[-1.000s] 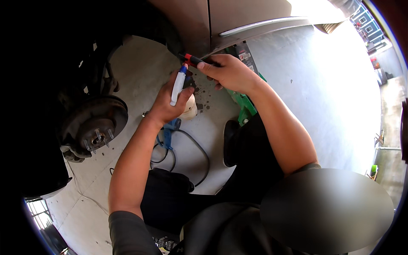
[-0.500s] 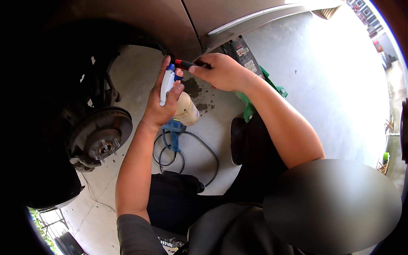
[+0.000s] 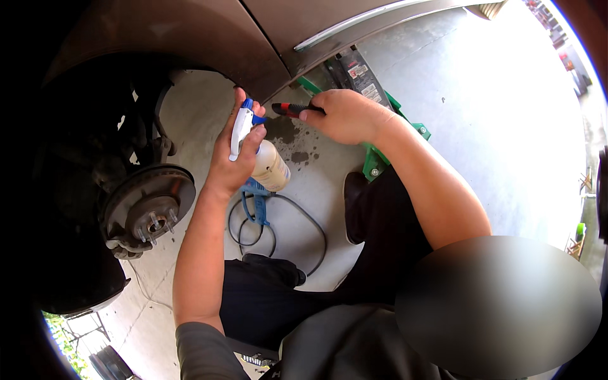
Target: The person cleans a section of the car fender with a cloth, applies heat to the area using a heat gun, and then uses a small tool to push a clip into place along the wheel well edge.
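My left hand [image 3: 235, 149] is closed round the neck of a spray bottle [image 3: 271, 166] with a white and blue trigger head and pale contents. Its fingertips reach up close to the lower edge of the car's brown fender [image 3: 209, 47]. In my right hand [image 3: 348, 117] is a slim black-and-red handled tool [image 3: 288, 109], pinched between thumb and fingers. The tool points left toward the bottle's head, with a small gap between them. What kind of tool it is, I cannot make out.
Left of me is a bare brake disc [image 3: 149, 206] with studs in the dark wheel arch. A green floor jack [image 3: 373, 161] stands by the sill. On the concrete, a blue corded power tool [image 3: 258, 206] lies with its cable looped, near a wet patch [image 3: 282, 130].
The black-and-red tool has come away from my left fingers and the fender edge, moving right and down with my right hand. The spray bottle has shifted slightly left and down.
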Demonstrator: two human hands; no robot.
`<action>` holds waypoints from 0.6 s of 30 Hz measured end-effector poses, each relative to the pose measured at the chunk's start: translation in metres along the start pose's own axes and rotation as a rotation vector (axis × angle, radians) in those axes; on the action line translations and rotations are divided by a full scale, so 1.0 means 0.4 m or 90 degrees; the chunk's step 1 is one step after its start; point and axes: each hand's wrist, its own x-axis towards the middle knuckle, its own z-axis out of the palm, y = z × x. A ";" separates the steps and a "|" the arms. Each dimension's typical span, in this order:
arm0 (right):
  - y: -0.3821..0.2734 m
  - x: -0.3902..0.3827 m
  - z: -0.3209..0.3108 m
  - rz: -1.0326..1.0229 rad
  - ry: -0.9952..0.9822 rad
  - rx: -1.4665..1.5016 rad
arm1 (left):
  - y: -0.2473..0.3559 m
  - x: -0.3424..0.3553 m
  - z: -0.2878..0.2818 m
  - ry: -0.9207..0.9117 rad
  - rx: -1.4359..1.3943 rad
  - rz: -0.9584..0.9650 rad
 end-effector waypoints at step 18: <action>0.010 -0.008 -0.009 0.044 -0.023 0.020 | -0.019 0.001 -0.007 -0.023 -0.034 0.000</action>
